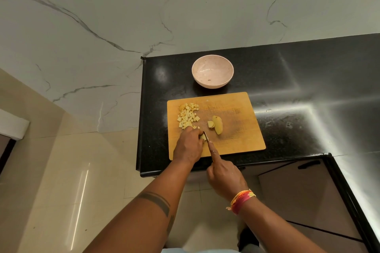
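A wooden cutting board lies on the black counter. Several small potato cubes are piled at its left side, and larger potato slices lie near its middle. My left hand curls its fingers over a small potato piece at the board's front left. My right hand grips a knife, forefinger stretched along its spine. The blade meets the held piece, right beside my left fingertips.
A pale pink bowl, nearly bare inside, stands behind the board. The black counter stretches right and turns toward me along the right edge. Its left edge drops to a tiled floor. Cabinet fronts sit below.
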### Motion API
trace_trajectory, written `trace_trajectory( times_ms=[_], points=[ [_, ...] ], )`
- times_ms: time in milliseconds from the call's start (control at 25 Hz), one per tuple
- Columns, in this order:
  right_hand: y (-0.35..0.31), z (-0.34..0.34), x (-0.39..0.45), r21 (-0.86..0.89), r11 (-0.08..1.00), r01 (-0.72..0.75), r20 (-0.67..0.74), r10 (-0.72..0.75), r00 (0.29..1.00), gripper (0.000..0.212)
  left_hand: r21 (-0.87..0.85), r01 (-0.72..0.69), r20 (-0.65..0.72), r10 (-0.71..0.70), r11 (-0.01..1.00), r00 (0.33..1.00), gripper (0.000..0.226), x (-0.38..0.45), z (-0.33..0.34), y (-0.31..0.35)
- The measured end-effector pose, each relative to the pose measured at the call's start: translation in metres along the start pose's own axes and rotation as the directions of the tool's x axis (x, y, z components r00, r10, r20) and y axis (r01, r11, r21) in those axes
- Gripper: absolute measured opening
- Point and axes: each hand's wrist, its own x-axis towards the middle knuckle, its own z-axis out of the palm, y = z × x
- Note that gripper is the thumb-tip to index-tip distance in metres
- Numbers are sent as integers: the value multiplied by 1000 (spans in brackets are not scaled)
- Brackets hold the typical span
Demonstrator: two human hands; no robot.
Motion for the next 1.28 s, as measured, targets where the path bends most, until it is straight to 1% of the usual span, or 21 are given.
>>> trace_trajectory(
  times_ms=[120, 320, 440, 560, 680, 800, 920, 1280],
  points=[
    [-5, -1, 7, -26, 1000, -2, 12, 2, 1000, 78, -1, 10, -10, -10, 1000, 1000, 29, 0, 1, -1],
    [-5, 4, 4, -151, 989, 7, 16, -4, 1000, 81, -8, 42, -37, -42, 999, 998, 29, -1, 3, 3],
    [0, 6, -7, -164, 986, 4, 35, 2, 999, 82, -2, 47, -39, -47, 999, 998, 30, -3, 5, 4],
    [6, 9, -23, -131, 991, -2, 49, 8, 999, 85, -3, 46, -32, -46, 999, 998, 31, -2, 5, 2],
    [11, 12, -31, -80, 997, -14, 31, 16, 999, 86, -23, 38, -17, -38, 999, 999, 32, -4, 3, 0],
    [8, 12, -20, -37, 999, -14, 10, 14, 1000, 86, -88, 41, -22, -43, 995, 999, 32, -8, 5, -7],
    [4, 9, -7, -53, 999, 11, 11, -10, 1000, 83, -90, 51, -46, -55, 995, 997, 27, -11, 5, -7],
    [-3, 6, 3, -80, 997, 18, 52, -14, 999, 81, -42, 56, -77, -60, 997, 995, 18, -7, 4, 0]
  ],
)
